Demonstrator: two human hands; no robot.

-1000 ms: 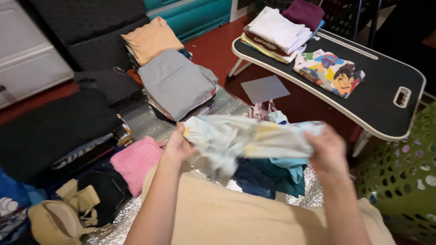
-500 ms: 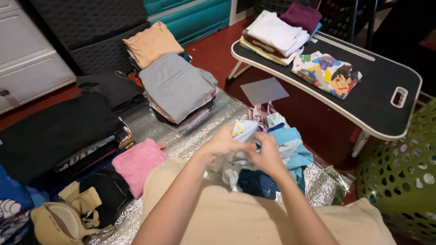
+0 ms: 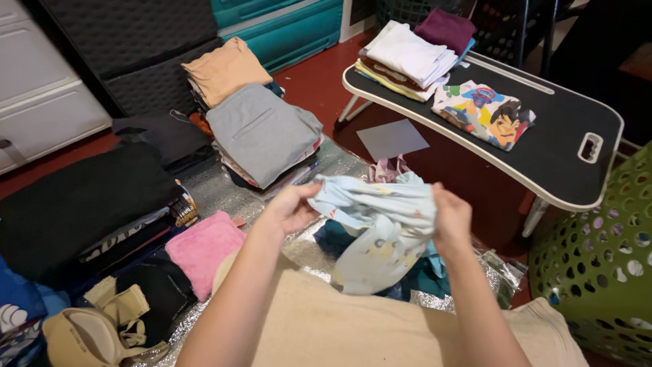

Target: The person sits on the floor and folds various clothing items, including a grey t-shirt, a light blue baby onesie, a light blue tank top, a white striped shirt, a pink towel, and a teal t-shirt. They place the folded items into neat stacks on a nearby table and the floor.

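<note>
I see my left hand (image 3: 291, 207) and right hand (image 3: 451, 219) have drawn apart again, each set of fingers pinching a top corner of the pale blue garment (image 3: 375, 231). Bunched half a second ago, it now hangs open above the clothes pile (image 3: 414, 275) on the floor, so the folding looks barely begun.

The hands have drawn apart, spreading the pale blue garment (image 3: 377, 224) out.

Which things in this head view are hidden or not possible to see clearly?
- Light blue garment: bunched between left hand and right hand, so its type is unclear.
- Clothes pile: covered by the garment.
- Green basket: cut by the right edge.
- Sandal: cut by the bottom edge.
</note>
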